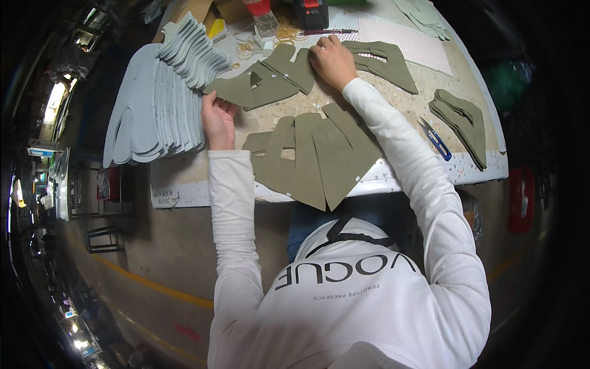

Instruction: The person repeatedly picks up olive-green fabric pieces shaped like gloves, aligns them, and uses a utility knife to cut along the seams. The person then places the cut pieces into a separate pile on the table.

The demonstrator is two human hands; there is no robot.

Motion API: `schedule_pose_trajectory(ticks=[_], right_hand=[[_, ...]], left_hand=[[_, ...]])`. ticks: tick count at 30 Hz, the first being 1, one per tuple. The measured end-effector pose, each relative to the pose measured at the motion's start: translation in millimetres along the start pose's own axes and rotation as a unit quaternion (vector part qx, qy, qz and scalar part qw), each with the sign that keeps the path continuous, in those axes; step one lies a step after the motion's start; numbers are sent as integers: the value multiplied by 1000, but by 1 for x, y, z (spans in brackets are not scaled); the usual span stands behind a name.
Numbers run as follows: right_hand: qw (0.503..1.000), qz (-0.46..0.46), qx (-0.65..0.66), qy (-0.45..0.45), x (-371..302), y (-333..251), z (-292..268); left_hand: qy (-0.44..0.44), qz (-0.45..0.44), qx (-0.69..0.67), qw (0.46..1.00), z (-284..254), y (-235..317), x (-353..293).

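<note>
My left hand [219, 121] is at the near left end of a flat olive cut piece [270, 91], its thumb and fingers closed on the tip. The piece looks like soft sheet material with an opening in it. Farther right, my right hand [333, 63] has its fingers bent down at the edge of another olive piece [302, 69]; its fingertips are partly hidden. More olive pieces [381, 64] with long slots lie just right of that hand. Between my forearms, several overlapping olive pieces [313, 154] fan out toward the table's front edge.
A large stack of pale grey cut pieces [160, 117] stands at the left. Blue thread snips [437, 142] and a small olive pile [462, 123] lie at the right. Along the back are a bottle [264, 23], rubber bands [287, 34], a black-and-red battery-like block [311, 13] and a pen [329, 31].
</note>
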State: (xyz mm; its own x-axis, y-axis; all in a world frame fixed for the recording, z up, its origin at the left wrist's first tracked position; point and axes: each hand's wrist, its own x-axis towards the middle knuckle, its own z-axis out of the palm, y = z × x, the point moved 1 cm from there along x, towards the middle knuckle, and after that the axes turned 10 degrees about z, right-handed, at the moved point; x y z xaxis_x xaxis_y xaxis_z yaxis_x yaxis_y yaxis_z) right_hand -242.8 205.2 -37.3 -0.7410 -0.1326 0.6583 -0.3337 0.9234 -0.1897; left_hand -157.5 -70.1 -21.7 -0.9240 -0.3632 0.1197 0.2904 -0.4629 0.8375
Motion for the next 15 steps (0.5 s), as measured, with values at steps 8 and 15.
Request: schedule_pose_trajectory(ticks=[8,15], right_hand=[[998,8,-43,-35,-1,-2,-2],[947,168,235,-141,1,6,0]], left_hand=[[7,29,-26,999,-4,3,-1],[-26,39,-13,999,-5,1,0]])
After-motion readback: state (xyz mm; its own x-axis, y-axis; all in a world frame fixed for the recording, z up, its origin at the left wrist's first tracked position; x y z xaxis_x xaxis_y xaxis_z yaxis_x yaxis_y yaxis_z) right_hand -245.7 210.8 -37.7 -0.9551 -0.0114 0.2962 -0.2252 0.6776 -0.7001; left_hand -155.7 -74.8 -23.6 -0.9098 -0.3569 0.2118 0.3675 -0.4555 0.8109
